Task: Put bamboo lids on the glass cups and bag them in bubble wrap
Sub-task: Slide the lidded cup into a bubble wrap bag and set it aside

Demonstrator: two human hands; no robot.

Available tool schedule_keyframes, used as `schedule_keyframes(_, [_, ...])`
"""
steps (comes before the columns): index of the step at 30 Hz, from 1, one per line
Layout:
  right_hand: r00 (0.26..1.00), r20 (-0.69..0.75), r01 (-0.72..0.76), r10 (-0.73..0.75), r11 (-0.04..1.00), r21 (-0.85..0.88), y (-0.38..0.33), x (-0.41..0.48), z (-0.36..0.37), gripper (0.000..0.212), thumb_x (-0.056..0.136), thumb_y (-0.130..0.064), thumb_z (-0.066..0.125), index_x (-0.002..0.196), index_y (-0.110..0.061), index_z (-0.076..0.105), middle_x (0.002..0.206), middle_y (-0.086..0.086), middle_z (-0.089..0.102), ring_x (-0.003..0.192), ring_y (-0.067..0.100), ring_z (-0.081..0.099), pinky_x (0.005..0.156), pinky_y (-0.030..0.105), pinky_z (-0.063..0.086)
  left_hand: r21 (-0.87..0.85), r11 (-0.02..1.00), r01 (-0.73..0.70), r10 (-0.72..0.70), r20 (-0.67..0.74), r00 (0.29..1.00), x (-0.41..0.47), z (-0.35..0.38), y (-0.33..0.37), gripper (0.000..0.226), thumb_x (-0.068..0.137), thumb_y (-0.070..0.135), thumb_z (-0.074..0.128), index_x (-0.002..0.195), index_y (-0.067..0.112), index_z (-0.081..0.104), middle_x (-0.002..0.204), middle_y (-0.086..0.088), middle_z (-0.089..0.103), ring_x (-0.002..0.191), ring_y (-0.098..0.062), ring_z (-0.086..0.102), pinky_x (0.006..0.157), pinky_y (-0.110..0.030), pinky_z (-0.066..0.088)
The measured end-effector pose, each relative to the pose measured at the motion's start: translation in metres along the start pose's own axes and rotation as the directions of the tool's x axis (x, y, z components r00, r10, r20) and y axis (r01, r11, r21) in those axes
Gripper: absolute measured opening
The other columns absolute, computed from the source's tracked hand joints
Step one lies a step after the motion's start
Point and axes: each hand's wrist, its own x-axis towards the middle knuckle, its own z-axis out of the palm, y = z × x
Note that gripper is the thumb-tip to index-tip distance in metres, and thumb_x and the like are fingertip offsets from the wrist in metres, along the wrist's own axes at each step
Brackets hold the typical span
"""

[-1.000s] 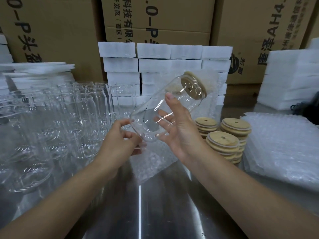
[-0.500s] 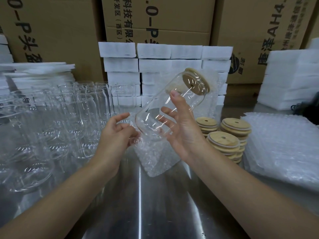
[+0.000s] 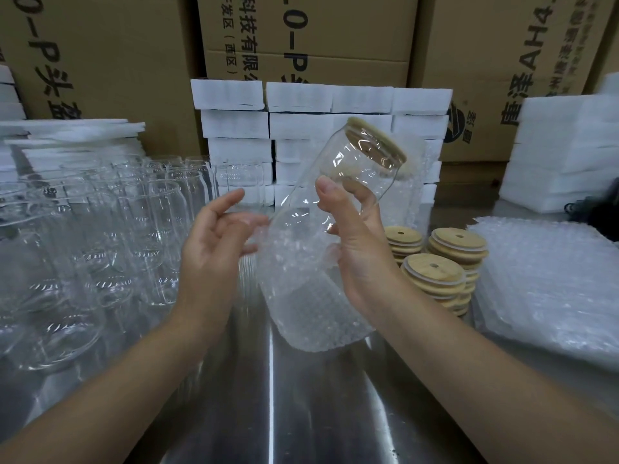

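Observation:
My right hand [image 3: 355, 242] grips a clear glass cup [image 3: 348, 169], tilted with its bamboo lid [image 3: 378, 135] pointing up and to the right. The cup's base sits in the mouth of a bubble-wrap bag [image 3: 308, 296] that hangs down below it. My left hand [image 3: 214, 236] hovers just left of the bag's mouth, fingers spread and relaxed, fingertips near the bag's edge and holding nothing. Stacks of bamboo lids [image 3: 435, 272] stand on the steel table to the right of my right wrist. Several bare glass cups [image 3: 100, 236] crowd the left side.
A pile of flat bubble-wrap bags [image 3: 549, 283] lies at the right edge. White foam blocks [image 3: 301, 128] are stacked at the back, more foam [image 3: 566, 152] at far right, with cardboard cartons [image 3: 301, 38] behind. Bare steel tabletop [image 3: 301, 413] runs between my forearms.
The cup has risen and tilted more upright, its base sliding into the bag's mouth. My left hand has let go of the bag and opened.

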Motion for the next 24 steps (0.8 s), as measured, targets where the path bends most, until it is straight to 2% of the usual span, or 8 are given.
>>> schedule_keyframes(2, [1.000,-0.006,0.002,-0.002,1.000,0.002,0.001,0.000,0.000,0.079,0.053,-0.052,0.078,0.124,-0.034,0.050,0.094,-0.013,0.068,0.073,-0.007,0.066,0.070,0.021,0.050,0.012,1.000,-0.022,0.020,0.132,0.991,-0.003,-0.002,0.001,0.056,0.073,0.051,0.066,0.124,0.034,0.051,0.110,0.009,0.071,0.109,-0.005,0.064,0.089,-0.020,0.052])
schedule_keyframes(5, [1.000,-0.012,0.023,-0.024,0.999,-0.039,0.004,-0.002,-0.001,0.071,0.055,-0.052,0.078,0.119,-0.039,0.049,0.091,-0.018,0.069,0.074,-0.010,0.065,0.069,0.022,0.047,0.158,0.987,-0.029,-0.021,0.309,0.951,-0.011,0.000,-0.001,0.098,0.052,0.070,0.079,0.137,0.055,0.032,0.136,0.022,0.054,0.125,0.001,0.052,0.097,-0.026,0.048])
schedule_keyframes(7, [0.999,-0.021,0.035,-0.038,0.993,-0.115,0.005,-0.004,0.000,0.075,0.054,-0.056,0.077,0.120,-0.043,0.044,0.103,-0.018,0.065,0.084,-0.008,0.064,0.074,0.023,0.044,0.328,0.942,-0.072,-0.049,0.348,0.936,-0.014,0.001,-0.003,0.117,0.046,0.067,0.084,0.139,0.066,0.013,0.136,0.043,0.038,0.128,0.015,0.039,0.101,-0.021,0.038])
schedule_keyframes(9, [0.999,-0.005,0.050,-0.052,0.980,-0.191,0.007,-0.005,0.001,0.081,0.054,-0.059,0.076,0.124,-0.042,0.040,0.114,-0.014,0.061,0.098,-0.003,0.060,0.078,0.025,0.041,0.445,0.886,-0.129,-0.045,0.360,0.932,-0.013,0.002,-0.007,0.130,0.050,0.057,0.087,0.141,0.063,-0.004,0.139,0.045,0.028,0.127,0.027,0.026,0.098,-0.008,0.027])
schedule_keyframes(12, [0.997,0.034,0.073,-0.066,0.964,-0.254,0.009,-0.009,0.003,0.080,0.054,-0.059,0.075,0.122,-0.041,0.040,0.116,-0.012,0.061,0.103,-0.002,0.057,0.073,0.017,0.038,0.505,0.850,-0.152,-0.034,0.340,0.940,-0.011,0.004,-0.013,0.129,0.062,0.039,0.087,0.141,0.059,-0.013,0.153,0.022,0.028,0.133,0.019,0.024,0.095,-0.003,0.020])
schedule_keyframes(17, [0.993,0.063,0.112,-0.100,0.961,-0.252,0.005,-0.009,0.002,0.073,0.054,-0.062,0.075,0.116,-0.041,0.045,0.098,-0.020,0.068,0.090,-0.013,0.061,0.076,0.017,0.040,0.403,0.892,-0.202,0.053,0.351,0.935,-0.012,0.004,-0.014,0.120,0.061,0.045,0.086,0.135,0.069,-0.005,0.143,0.034,0.030,0.135,0.016,0.028,0.101,0.002,0.024])
schedule_keyframes(21, [0.992,0.084,0.110,-0.093,0.968,-0.225,0.005,-0.009,0.003,0.083,0.047,-0.066,0.072,0.120,-0.037,0.047,0.093,-0.022,0.069,0.091,-0.010,0.063,0.089,0.031,0.047,0.327,0.908,-0.261,0.159,0.307,0.938,-0.013,0.005,-0.011,0.110,0.061,0.049,0.081,0.141,0.062,0.005,0.145,0.018,0.040,0.136,0.004,0.037,0.102,-0.004,0.030])
schedule_keyframes(24, [0.992,0.090,0.103,-0.083,0.963,-0.249,0.006,-0.011,0.004,0.080,0.043,-0.069,0.071,0.115,-0.041,0.049,0.098,-0.018,0.066,0.096,-0.004,0.062,0.079,0.022,0.046,0.282,0.915,-0.287,0.211,0.271,0.939,-0.012,0.004,-0.010,0.109,0.062,0.045,0.082,0.144,0.051,0.011,0.141,0.016,0.043,0.136,-0.002,0.039,0.107,-0.012,0.033])
